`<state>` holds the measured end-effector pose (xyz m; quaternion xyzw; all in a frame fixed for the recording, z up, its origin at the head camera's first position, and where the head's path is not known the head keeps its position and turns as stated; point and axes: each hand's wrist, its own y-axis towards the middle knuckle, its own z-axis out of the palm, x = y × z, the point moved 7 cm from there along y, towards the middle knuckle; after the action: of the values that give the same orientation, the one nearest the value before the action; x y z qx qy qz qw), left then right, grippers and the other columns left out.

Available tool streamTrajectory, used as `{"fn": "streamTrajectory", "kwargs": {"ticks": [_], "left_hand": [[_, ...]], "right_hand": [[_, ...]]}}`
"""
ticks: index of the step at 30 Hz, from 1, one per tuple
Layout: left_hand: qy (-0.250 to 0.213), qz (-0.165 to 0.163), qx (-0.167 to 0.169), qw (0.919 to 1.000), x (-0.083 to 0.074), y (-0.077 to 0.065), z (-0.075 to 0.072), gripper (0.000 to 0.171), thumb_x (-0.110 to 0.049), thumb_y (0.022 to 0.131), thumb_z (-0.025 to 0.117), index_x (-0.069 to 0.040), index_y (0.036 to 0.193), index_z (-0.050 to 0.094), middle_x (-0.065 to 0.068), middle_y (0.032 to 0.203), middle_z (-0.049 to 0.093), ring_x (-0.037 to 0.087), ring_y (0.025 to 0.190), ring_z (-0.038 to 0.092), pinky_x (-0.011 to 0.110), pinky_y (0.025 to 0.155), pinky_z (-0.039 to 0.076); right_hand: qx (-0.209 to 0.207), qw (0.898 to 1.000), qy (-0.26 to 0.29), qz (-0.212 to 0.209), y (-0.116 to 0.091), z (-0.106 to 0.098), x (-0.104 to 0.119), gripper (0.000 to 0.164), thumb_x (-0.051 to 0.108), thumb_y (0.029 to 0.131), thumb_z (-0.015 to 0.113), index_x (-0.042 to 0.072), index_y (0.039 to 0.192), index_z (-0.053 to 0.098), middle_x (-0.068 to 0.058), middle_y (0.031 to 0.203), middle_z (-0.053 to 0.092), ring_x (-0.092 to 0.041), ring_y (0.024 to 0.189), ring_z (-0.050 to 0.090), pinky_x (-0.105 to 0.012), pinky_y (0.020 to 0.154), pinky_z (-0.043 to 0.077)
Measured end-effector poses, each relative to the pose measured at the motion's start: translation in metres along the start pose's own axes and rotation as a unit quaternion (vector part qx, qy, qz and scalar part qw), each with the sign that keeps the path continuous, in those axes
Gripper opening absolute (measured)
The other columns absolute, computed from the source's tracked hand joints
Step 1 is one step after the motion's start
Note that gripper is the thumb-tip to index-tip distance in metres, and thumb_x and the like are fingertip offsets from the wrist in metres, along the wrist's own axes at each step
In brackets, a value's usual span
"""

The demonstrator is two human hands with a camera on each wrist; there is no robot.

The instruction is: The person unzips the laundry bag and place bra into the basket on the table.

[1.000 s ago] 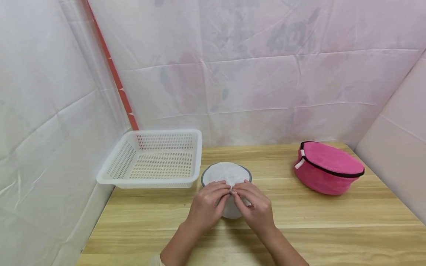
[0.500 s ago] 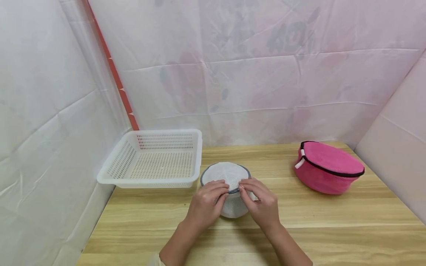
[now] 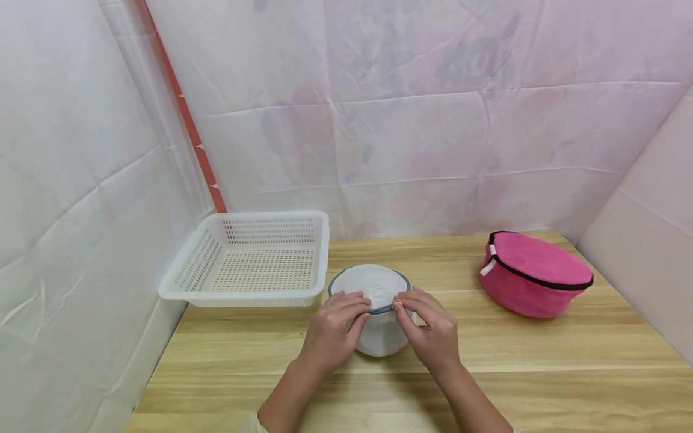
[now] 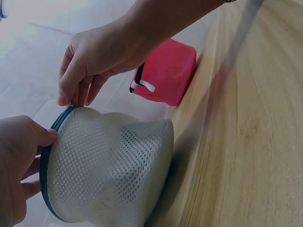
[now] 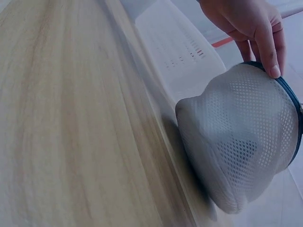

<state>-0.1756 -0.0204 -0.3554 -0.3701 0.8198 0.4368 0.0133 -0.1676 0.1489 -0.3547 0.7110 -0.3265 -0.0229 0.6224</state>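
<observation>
A round white mesh laundry bag (image 3: 381, 337) with a grey-blue zipper rim stands on the table, its mesh lid (image 3: 373, 282) lying over the top. My left hand (image 3: 332, 328) pinches the front of the rim, thumb below and fingers on top. A little to the right, my right hand (image 3: 430, 328) pinches the same rim at the zipper; what lies between its fingertips is mostly hidden. In the left wrist view the right fingers (image 4: 75, 87) meet the zipper edge. The right wrist view shows the left thumb pressed on the rim.
A white perforated plastic basket (image 3: 243, 296) stands at the left rear. To the right rear sits a pink mesh bag (image 3: 530, 294) with a black zipper and a white tab. Pale printed sheets hang behind and on both sides of the wooden table (image 3: 541, 385).
My right hand has moved right along the zipper rim, away from my left hand. The left hand has shifted slightly left. More of the bag's front rim shows between them.
</observation>
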Motion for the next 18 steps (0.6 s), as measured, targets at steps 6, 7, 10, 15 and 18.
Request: {"fn": "streamTrajectory", "kwargs": {"ticks": [6,7,10,15,18], "left_hand": [[0.000,-0.007,-0.018,0.9998,0.003,0.001,-0.003,0.014,-0.010,0.078,0.075,-0.009,0.092,0.075,-0.002,0.097,0.072,0.015,0.104,0.065,0.044,0.097,0.046],[0.002,-0.006,-0.018,0.9998,0.002,0.001,-0.003,0.014,-0.010,0.079,0.075,-0.009,0.092,0.075,-0.002,0.098,0.072,0.014,0.104,0.065,0.043,0.098,0.046],[0.008,0.006,-0.016,0.9998,-0.002,0.001,-0.002,0.014,-0.013,0.080,0.074,-0.009,0.093,0.075,-0.002,0.099,0.072,0.014,0.105,0.065,0.042,0.097,0.047],[0.010,0.031,-0.005,0.9995,-0.011,0.001,0.002,0.015,-0.016,0.083,0.071,-0.010,0.096,0.074,-0.002,0.101,0.072,0.012,0.106,0.064,0.042,0.097,0.047],[0.012,0.036,-0.001,0.9993,-0.013,0.001,0.004,0.015,-0.016,0.084,0.070,-0.011,0.097,0.074,-0.003,0.101,0.072,0.012,0.106,0.064,0.043,0.098,0.046]], "right_hand": [[0.002,0.999,0.007,-0.040,0.000,0.003,0.012,0.003,0.003,0.076,0.074,0.001,0.078,0.072,-0.010,0.080,0.070,-0.024,0.076,0.066,-0.033,0.094,0.049],[0.003,0.999,0.008,-0.045,0.000,0.004,0.014,0.003,0.004,0.077,0.073,0.002,0.078,0.072,-0.010,0.080,0.070,-0.024,0.076,0.066,-0.033,0.094,0.049],[0.003,0.998,0.015,-0.063,-0.002,0.008,0.020,0.004,0.005,0.079,0.073,0.001,0.079,0.072,-0.010,0.080,0.070,-0.025,0.076,0.066,-0.034,0.095,0.048],[0.009,0.996,0.020,-0.086,-0.004,0.014,0.028,0.009,0.008,0.083,0.070,0.001,0.078,0.072,-0.010,0.081,0.069,-0.025,0.075,0.065,-0.033,0.098,0.046],[0.011,0.996,0.016,-0.087,-0.003,0.015,0.030,0.012,0.010,0.085,0.068,0.000,0.078,0.071,-0.010,0.080,0.069,-0.024,0.074,0.065,-0.032,0.099,0.045]]}}
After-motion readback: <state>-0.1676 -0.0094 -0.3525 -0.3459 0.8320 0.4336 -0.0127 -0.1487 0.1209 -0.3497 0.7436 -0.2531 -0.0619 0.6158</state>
